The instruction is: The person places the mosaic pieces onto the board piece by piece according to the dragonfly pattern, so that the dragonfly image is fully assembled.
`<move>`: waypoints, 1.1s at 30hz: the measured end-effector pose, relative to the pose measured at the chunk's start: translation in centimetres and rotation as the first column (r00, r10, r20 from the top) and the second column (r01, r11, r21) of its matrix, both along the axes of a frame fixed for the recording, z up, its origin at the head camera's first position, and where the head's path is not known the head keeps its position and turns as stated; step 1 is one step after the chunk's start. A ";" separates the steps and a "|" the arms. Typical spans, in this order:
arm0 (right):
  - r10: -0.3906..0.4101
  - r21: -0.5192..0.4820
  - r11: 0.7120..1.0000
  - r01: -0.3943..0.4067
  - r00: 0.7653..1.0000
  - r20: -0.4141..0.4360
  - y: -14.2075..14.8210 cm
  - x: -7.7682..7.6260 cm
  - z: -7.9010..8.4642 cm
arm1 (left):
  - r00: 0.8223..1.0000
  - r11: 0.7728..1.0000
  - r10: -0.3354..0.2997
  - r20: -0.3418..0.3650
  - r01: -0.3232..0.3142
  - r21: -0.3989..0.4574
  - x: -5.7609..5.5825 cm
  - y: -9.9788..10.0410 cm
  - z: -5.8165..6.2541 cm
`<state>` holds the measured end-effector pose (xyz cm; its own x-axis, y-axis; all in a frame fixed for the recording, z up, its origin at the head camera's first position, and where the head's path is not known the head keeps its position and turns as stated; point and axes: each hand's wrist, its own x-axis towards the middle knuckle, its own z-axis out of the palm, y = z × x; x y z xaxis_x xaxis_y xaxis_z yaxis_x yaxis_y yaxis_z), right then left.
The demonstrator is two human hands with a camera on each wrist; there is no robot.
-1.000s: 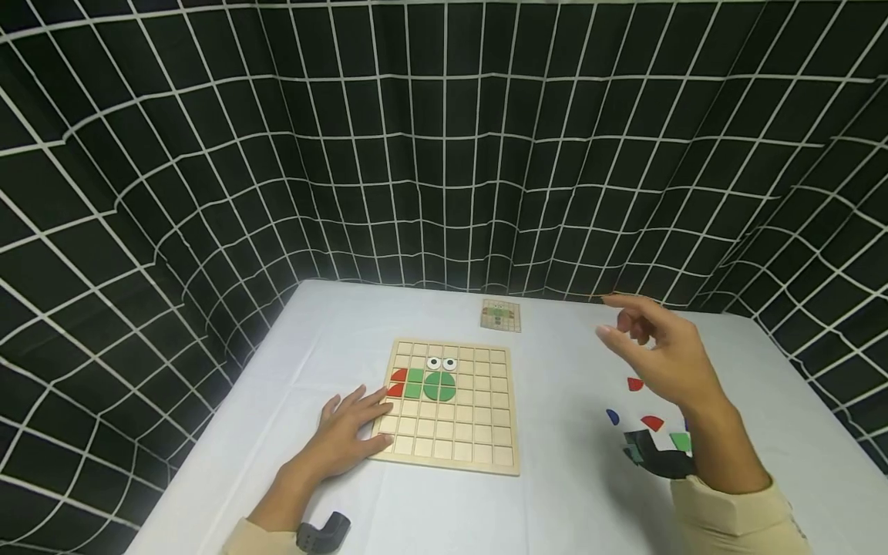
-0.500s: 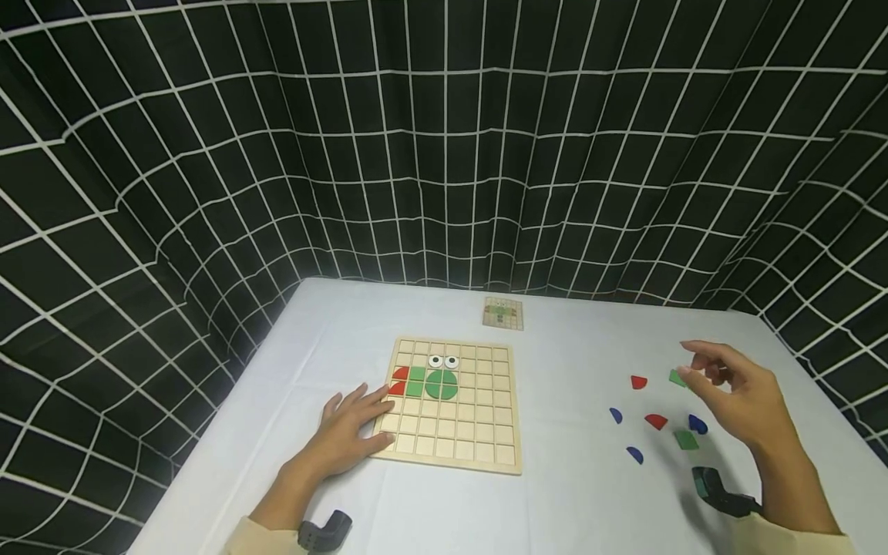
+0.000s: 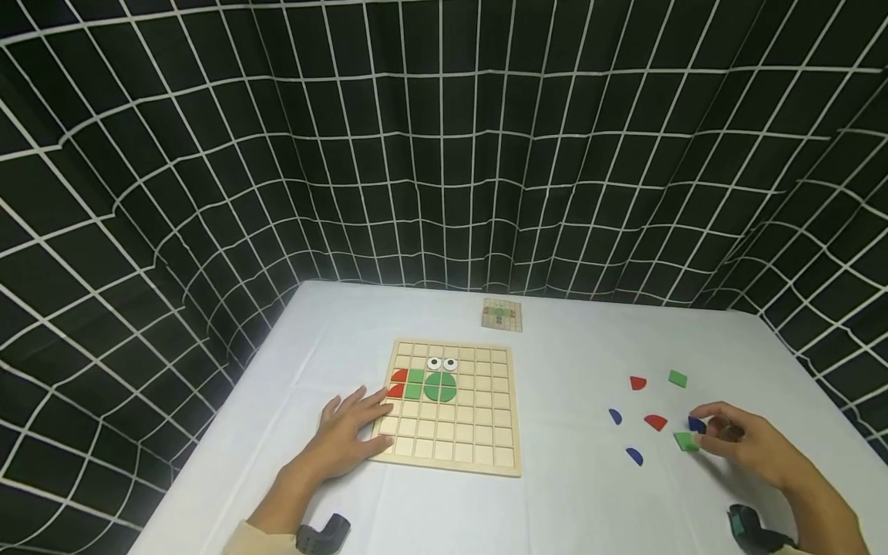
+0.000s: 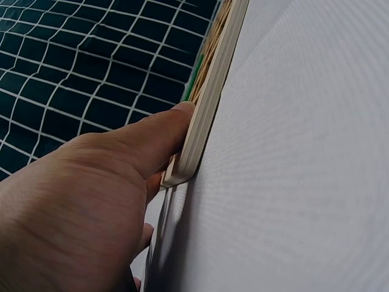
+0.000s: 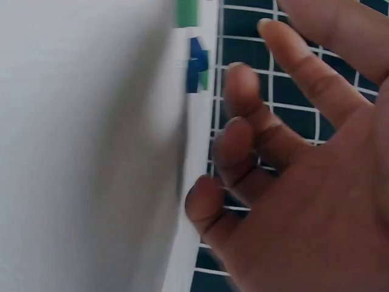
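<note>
Piece point(image 3: 696, 424), blue, on the tabletop point(image 3: 569, 401) at the person's right, just beside a green square point(image 3: 684, 442). It appears thin and flat; judged light, stiff and not fragile, with smooth faces that may slip. Take hold by opposite edges, using fingertips only. Thumb and forefinger of the right hand point(image 3: 749, 443) stand apart on either side; contact cannot be told. Left hand point(image 3: 347, 435) rests on the board's point(image 3: 482, 416) left edge, fingers extended, unclamped.

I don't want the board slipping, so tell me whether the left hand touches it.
Touching. The left wrist view shows the left hand with its thumb tip resting on the board at its edge.
</note>
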<state>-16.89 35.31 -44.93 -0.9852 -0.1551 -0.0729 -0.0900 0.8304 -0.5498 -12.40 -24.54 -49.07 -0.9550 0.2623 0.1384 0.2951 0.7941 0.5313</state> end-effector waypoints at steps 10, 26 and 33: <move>0.016 0.051 0.998 -0.020 0.997 0.075 -1.1 -0.3 -1.2 | 1.000 1.000 0.006 -0.001 -0.006 0.001 0.2 -0.5 0.0; -0.007 0.092 0.996 0.006 1.000 0.013 -1.3 -0.5 -1.8 | 1.000 1.000 -0.006 -0.004 0.006 0.001 0.0 -0.5 -0.3; -0.128 0.114 0.984 0.135 0.990 -0.065 -1.6 0.0 -1.1 | 1.000 1.000 -0.018 -0.016 0.019 0.016 -0.3 -0.4 -0.4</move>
<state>-16.87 33.69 -46.01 -0.9995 -0.0178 -0.0260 -0.0044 0.8957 -0.4446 -12.67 -24.92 -49.51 -0.9477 0.2775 0.1575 0.3179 0.7799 0.5391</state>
